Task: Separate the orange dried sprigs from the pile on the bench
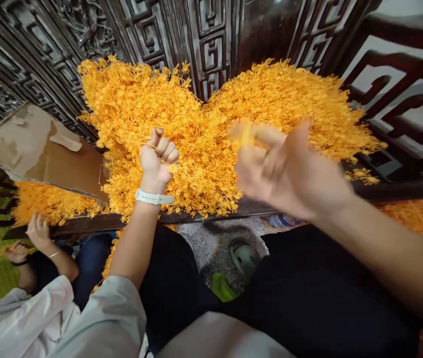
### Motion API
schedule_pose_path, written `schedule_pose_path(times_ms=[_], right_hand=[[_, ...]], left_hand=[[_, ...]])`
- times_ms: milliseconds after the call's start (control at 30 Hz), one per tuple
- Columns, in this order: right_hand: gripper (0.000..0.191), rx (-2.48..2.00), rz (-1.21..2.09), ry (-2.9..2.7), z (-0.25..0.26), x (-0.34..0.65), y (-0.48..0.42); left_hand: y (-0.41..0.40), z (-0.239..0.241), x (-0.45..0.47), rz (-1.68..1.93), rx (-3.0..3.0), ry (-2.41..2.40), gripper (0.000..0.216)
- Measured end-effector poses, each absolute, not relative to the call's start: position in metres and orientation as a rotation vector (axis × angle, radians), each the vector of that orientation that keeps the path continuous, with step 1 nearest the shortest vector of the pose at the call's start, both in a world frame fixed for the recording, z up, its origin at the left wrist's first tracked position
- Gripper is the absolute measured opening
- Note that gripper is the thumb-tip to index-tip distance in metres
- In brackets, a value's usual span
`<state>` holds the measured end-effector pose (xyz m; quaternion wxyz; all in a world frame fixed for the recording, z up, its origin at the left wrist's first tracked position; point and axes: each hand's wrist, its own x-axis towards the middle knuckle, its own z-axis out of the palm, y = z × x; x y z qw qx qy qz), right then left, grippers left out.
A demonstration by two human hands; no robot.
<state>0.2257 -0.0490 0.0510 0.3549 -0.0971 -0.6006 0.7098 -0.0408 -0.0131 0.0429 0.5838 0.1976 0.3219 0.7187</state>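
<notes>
My left hand [158, 156], with a pale watch strap [154, 197] on its wrist, is closed around a thin yellow strand [167, 165] with a small frilled end. To its right, my right hand [282, 169] is smeared by motion, its fingers stretched out and the thumb apart. A blurred yellow strip [247, 133] crosses its fingertips; whether it is held there I cannot tell. Behind both hands rises a big heap of orange-yellow, flower-like pieces on thin stems [137, 99], which lies on a dark wooden bench [234, 208].
A torn cardboard box [43, 154] stands left of the heap. The bench has a carved dark backrest [181, 40] and armrest [413, 94]. At lower left, another person's hands [39, 231] are near more yellow pieces [47, 204]. A grey-green shoe [245, 256] is on the floor.
</notes>
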Motion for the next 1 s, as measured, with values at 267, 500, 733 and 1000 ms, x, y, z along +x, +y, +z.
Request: schedule_pose_path(times_ms=[267, 500, 733, 1000], right_hand=[[0.038, -0.679, 0.901, -2.206, 0.018, 0.203, -0.033], [0.020, -0.188, 0.713, -2.387, 0.014, 0.191, -0.065], [0.014, 0.587, 1.628, -2.319, 0.044, 0.201, -0.111], [0.048, -0.684, 1.744, -1.360, 0.033, 0.212, -0.017]], left_hand=[[-0.030, 0.029, 0.022, 1.542, 0.456, 0.745, 0.045], [-0.027, 0.026, 0.023, 1.537, 0.470, 0.814, 0.044], [0.002, 0.027, -0.036, 1.713, 0.353, 0.842, 0.049], [-0.016, 0.031, -0.025, 1.614, 0.371, 0.613, 0.053]])
